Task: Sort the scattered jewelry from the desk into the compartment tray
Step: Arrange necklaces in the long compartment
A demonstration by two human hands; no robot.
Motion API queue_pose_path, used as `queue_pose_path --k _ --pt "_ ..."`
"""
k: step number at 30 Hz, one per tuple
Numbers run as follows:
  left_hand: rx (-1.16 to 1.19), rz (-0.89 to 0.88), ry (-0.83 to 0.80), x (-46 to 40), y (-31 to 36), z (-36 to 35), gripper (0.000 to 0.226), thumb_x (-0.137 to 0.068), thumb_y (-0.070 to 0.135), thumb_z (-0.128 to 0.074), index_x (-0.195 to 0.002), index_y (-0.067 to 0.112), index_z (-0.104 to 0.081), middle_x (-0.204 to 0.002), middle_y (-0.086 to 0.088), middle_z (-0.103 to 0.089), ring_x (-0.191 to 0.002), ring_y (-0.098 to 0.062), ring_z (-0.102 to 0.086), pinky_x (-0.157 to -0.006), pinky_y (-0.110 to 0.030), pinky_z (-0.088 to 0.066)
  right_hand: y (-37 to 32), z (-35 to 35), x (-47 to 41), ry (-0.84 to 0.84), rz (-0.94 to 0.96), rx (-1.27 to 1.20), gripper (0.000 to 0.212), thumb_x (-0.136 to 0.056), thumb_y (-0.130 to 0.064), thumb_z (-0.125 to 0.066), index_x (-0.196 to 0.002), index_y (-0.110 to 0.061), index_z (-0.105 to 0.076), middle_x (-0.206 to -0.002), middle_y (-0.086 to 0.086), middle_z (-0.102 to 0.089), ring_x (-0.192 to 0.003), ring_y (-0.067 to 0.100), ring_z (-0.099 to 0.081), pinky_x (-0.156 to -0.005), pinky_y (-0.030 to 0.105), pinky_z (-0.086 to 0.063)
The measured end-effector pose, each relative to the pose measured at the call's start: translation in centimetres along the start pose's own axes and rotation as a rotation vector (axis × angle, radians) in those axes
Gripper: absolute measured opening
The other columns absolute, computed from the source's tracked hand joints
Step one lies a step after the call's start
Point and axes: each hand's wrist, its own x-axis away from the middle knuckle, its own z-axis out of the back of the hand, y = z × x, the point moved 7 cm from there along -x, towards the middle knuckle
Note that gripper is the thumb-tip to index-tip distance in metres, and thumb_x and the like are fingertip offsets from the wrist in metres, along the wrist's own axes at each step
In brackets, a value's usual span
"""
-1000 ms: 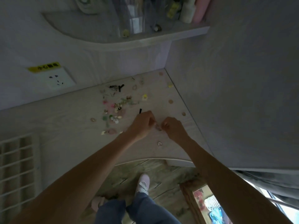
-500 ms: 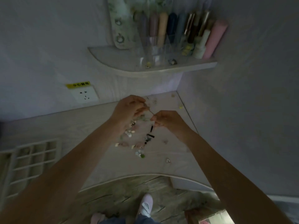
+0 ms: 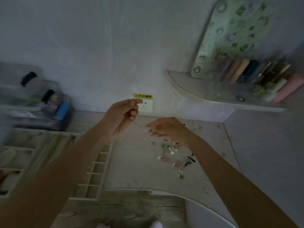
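Lying at left on the desk (image 3: 134, 171): compartment tray (image 3: 97, 175), waiting. Left hand (image 3: 120, 116) and right hand (image 3: 169, 129) each pinching one end of a thin chain (image 3: 139, 125), probably keeping it untangled. Remaining scattered jewelry (image 3: 172, 153) lying under the right wrist.

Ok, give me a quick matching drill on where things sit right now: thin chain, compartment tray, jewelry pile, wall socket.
Things:
1. thin chain
2. compartment tray
3. jewelry pile
4. wall socket

Places:
A. on the desk, under the right forearm
B. on the wall, behind the left hand
C. strung between both hands, left and right hand
D. on the left part of the desk, under the left forearm

Pairs: 1-C, 2-D, 3-A, 4-B
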Motion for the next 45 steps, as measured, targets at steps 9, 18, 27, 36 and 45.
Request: queue_pose_path --k 9,18,27,36,45 --pt "-0.332 -0.101 0.103 4.5 7.8 8.6 0.019 -0.095 0.006 -0.047 -0.084 0.007 -0.063 -0.059 -0.001 -0.057 -0.047 -0.003 -0.046 -0.042 -0.01 -0.037 -10.1 -11.1 -5.8 -0.055 0.245 -0.205 0.006 -0.087 -0.004 -0.061 -0.087 -0.009 -0.065 -0.082 0.008 -0.07 -0.073 0.015 -0.069 -0.078 0.029 -0.054" --pt "-0.754 -0.037 0.351 10.4 11.5 21.4 0.022 -0.092 0.007 -0.056 -0.072 0.013 -0.048 -0.053 0.002 -0.04 -0.036 0.001 -0.037 -0.042 -0.013 -0.032 -11.4 -21.2 -10.7 -0.042 0.074 -0.209 0.015 -0.09 -0.005 -0.058 -0.076 -0.011 -0.059 -0.078 0.006 -0.067 -0.069 0.016 -0.065 -0.065 0.023 -0.053" --pt "-1.026 0.169 0.392 14.2 8.1 27.7 0.026 -0.091 0.014 -0.055 -0.066 0.009 -0.054 -0.054 0.0 -0.046 -0.039 -0.003 -0.04 -0.037 -0.01 -0.031 -6.1 -26.0 -13.8 0.026 -0.124 -0.479 0.018 -0.093 0.003 -0.05 -0.076 0.001 -0.055 -0.068 0.013 -0.064 -0.055 0.016 -0.062 -0.052 0.02 -0.054" --pt "-1.063 0.265 0.506 15.3 3.2 31.0 0.024 -0.092 0.016 -0.053 -0.068 0.014 -0.054 -0.056 0.002 -0.049 -0.045 -0.008 -0.045 -0.043 -0.017 -0.035 -2.8 -25.0 -17.2 0.194 0.067 0.064 0.019 -0.086 0.005 -0.058 -0.073 -0.008 -0.063 -0.068 0.009 -0.065 -0.056 0.017 -0.059 -0.046 0.016 -0.044" --pt "-1.18 0.384 0.513 14.9 -1.3 31.0 0.026 -0.096 0.026 -0.045 -0.08 0.008 -0.056 -0.06 -0.001 -0.051 -0.055 -0.013 -0.049 -0.051 -0.024 -0.039 -2.3 -24.8 -18.1 0.217 0.161 0.588 0.01 -0.08 -0.005 -0.066 -0.086 -0.007 -0.073 -0.082 0.002 -0.067 -0.075 0.01 -0.059 -0.05 -0.002 -0.033"
